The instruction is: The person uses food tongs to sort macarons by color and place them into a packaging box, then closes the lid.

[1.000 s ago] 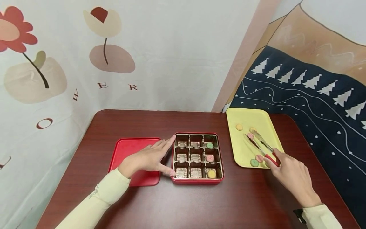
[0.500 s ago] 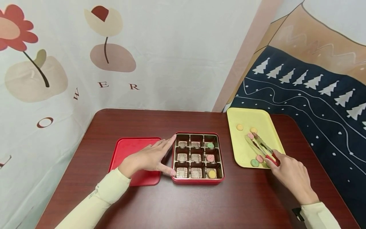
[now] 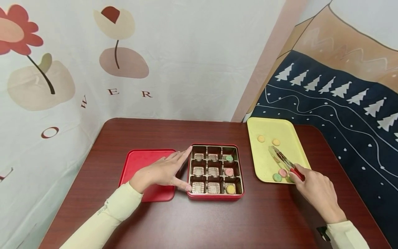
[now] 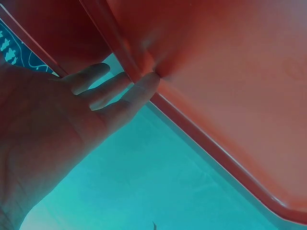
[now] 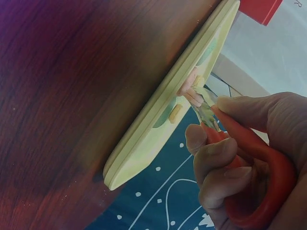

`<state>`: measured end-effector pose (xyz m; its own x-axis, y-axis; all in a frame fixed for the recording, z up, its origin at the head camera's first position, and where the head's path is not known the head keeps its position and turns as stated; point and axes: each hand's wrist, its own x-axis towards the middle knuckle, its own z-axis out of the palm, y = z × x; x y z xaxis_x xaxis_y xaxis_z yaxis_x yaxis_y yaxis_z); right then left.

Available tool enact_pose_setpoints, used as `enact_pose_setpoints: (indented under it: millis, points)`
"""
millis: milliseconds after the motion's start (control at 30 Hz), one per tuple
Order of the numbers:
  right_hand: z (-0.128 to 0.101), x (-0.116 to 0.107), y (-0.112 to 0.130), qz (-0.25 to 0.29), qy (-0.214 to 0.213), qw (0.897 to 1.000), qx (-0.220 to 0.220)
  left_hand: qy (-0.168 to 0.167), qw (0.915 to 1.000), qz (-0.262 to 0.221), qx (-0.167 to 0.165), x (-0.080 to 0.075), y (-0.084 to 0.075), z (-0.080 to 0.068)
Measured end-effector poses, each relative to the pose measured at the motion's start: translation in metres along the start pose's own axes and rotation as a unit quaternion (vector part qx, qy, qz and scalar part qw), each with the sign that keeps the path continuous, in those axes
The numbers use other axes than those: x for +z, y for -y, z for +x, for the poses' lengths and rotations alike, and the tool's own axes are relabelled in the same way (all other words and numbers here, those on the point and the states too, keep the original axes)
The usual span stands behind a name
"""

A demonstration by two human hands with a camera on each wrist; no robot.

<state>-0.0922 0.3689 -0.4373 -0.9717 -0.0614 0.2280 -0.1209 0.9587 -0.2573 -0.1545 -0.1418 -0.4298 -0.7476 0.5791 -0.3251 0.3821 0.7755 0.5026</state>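
Note:
My left hand (image 3: 163, 173) is spread along the left side of a red box (image 3: 215, 198), its thumb at the near corner and fingertips at the far one. The box has a gold-brown compartment insert; its right column holds a green macaron (image 3: 229, 158), a pink macaron (image 3: 228, 172) and a yellow macaron (image 3: 230, 189). My right hand (image 3: 318, 192) grips red-handled tongs (image 3: 285, 160) over a yellow tray (image 3: 268, 169). In the right wrist view a pink macaron (image 5: 193, 97) shows right at the tongs' tips; in the head view the tips hide it.
A red lid (image 3: 158, 193) lies left of the box, partly under my left hand. On the tray are two yellow macarons (image 3: 261, 138), another pink macaron (image 3: 282, 173) and a green macaron (image 3: 277, 177); one more green edge peeks out beside my right hand. Fabric hangs behind the table.
The tongs' arms have come together around the pink macaron, which no longer shows in the head view. My left hand has stayed at the box.

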Motion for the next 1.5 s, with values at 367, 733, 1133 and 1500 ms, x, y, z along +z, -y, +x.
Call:
enact_pose_setpoints:
  millis: [367,733,1133,1500]
  points:
    - [-0.001,-0.005,0.007,0.003,-0.031,0.999,-0.008,0.001,1.0000,0.002,0.001,0.000,0.000,0.001]
    - [0.012,-0.012,0.059,0.035,-0.073,0.994,-0.079,0.003,1.0000,0.003,-0.009,0.001,0.002,-0.001]
    - [0.008,-0.007,0.118,0.059,-0.075,0.982,-0.162,0.003,1.0000,-0.001,-0.008,-0.001,-0.001,0.001]
    - [-0.002,0.006,0.145,0.072,-0.050,0.975,-0.207,0.003,1.0000,0.002,-0.006,-0.001,-0.002,0.001]
